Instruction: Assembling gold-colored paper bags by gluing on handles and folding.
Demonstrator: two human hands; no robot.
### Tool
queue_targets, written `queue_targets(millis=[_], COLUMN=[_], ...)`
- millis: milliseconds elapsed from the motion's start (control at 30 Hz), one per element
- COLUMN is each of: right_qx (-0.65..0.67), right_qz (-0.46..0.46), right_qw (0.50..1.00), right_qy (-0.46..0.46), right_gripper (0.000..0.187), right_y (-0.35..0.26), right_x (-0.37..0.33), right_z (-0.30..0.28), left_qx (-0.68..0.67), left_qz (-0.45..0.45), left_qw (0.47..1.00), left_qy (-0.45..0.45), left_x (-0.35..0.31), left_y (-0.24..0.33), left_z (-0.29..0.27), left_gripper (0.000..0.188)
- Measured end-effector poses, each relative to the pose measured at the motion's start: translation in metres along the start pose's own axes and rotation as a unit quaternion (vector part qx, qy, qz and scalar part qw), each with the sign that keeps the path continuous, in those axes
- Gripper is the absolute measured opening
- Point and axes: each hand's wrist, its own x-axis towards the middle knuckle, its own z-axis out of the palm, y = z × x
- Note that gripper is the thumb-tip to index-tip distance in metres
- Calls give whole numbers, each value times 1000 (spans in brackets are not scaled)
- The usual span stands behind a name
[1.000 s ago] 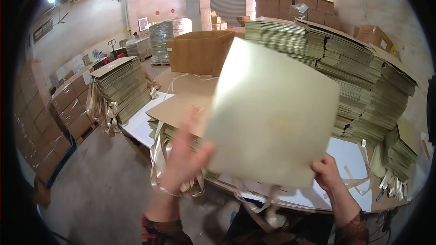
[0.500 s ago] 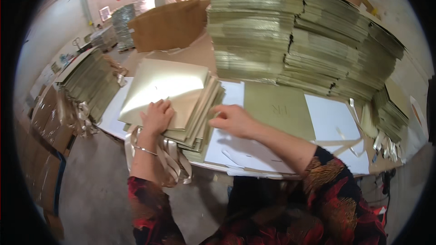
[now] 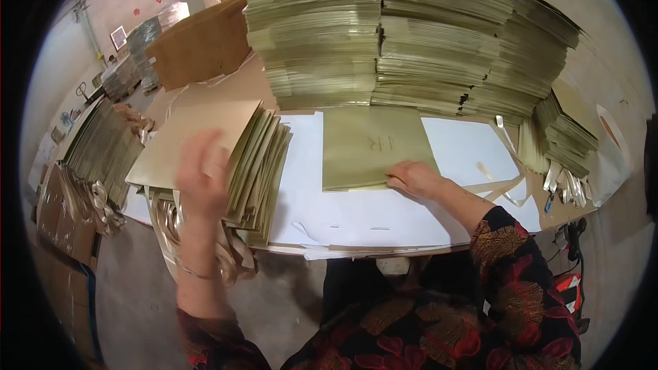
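Across the table (image 3: 561,212) I see, left to right, the left hand (image 3: 203,173) blurred over ribboned bags (image 3: 255,164), its fingers unreadable, then a flat green bag (image 3: 373,151) whose near right corner the right hand (image 3: 417,179) touches, though whether those fingers clamp it I cannot tell.

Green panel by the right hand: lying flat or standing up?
Flat: the green panel rests on the white sheets, its broad face upward, right hand at its near corner.

My olive panel (image 3: 367,147) looks like smooth card, faint sheen. Ribbons (image 3: 236,253) look like glossy satin cloth. White sheets (image 3: 356,212) matt paper; brown box (image 3: 199,48) dull cardboard.
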Motion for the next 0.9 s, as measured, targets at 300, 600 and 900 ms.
queue_targets(millis=[300, 600, 900], right_qx=[-51, 4, 62], right_qz=[-59, -103, 254], right_qw=[975, 986, 938], right_qy=[210, 131, 229], right_gripper=[13, 11, 46], right_y=[-29, -96, 0], right_x=[-22, -80, -46], right_z=[-57, -3, 45], left_qx=[-192, -98, -299], left_qz=[154, -303, -512], left_qw=[905, 847, 783], left_qy=[-347, -425, -188], left_x=[-106, -134, -125], left_y=[163, 93, 85], left_z=[185, 292, 266], left_gripper=[25, 38, 43])
